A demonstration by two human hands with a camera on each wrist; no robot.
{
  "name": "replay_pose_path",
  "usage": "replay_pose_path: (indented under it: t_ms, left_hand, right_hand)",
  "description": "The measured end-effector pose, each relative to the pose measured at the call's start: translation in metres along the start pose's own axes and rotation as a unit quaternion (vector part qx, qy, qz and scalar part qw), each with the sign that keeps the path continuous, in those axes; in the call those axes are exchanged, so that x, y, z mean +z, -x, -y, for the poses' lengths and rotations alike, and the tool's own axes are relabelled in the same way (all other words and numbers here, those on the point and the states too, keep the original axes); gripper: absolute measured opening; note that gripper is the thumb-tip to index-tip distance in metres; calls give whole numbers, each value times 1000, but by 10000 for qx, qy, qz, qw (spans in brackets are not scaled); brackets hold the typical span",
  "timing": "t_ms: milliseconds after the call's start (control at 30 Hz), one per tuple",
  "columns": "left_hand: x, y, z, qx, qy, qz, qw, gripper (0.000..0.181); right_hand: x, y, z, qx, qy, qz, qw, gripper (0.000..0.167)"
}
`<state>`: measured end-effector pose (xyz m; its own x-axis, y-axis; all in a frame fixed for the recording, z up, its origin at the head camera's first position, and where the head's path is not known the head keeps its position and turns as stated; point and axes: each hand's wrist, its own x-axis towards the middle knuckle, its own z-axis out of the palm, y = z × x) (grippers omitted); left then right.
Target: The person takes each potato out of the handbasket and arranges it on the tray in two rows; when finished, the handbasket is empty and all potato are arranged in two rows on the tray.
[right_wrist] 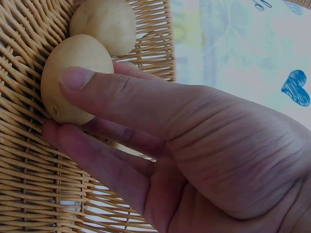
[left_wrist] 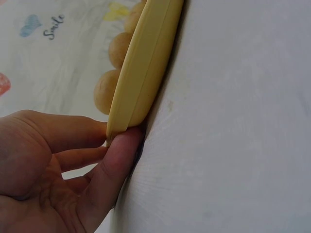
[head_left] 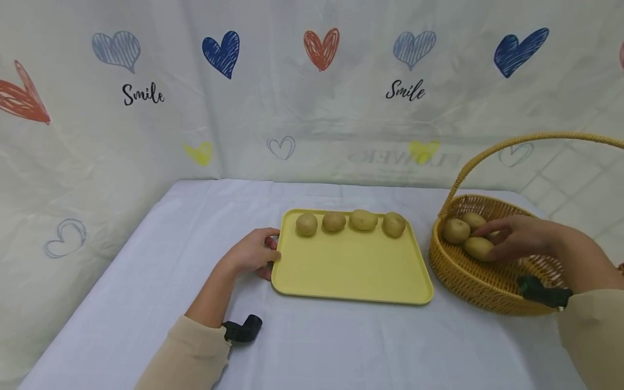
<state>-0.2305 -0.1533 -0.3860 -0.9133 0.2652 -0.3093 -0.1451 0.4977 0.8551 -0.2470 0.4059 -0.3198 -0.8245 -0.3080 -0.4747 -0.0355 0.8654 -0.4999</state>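
A yellow tray (head_left: 351, 265) lies on the table with a row of several potatoes along its far side, among them a round potato (head_left: 306, 225) at the left end. My left hand (head_left: 251, 253) pinches the tray's left edge; in the left wrist view one digit presses under the rim and others touch its upper side. Inside the wicker basket (head_left: 468, 284) on the right, my right hand (head_left: 524, 238) grips a potato (right_wrist: 73, 97), thumb across its top and fingers curled around its side. Another potato (right_wrist: 104, 26) sits right behind it in the right wrist view.
The basket's tall arched handle (head_left: 536, 138) rises over the right side. More potatoes, such as one (head_left: 456, 231) by the basket's left wall, lie in it. A white cloth (head_left: 322, 346) covers the table, and a heart-printed curtain (head_left: 278, 97) hangs behind.
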Motion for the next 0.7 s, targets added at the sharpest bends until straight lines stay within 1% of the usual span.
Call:
replay_pose_path:
  t_ms: [167, 433, 500, 567, 700]
  left_hand:
    - [0, 0, 0, -30, 18, -31, 10000, 64]
    - [1, -2, 2, -17, 9, -56, 10000, 63]
    - [1, -2, 3, -15, 21, -46, 10000, 63]
    - [1, -2, 3, -8, 50, -35, 10000, 63]
    - [0, -3, 3, 1, 31, -63, 10000, 63]
  right_hand:
    - [0, 1, -1, -54, 99, -57, 9999, 70]
    - [-2, 5, -3, -114, 56, -65, 9999, 71]
    - [-1, 7, -4, -79, 32, -97, 9999, 72]
    - [-1, 9, -6, -47, 5, -160, 9999, 73]
    - [0, 13, -7, -29, 107, -445, 9989, 74]
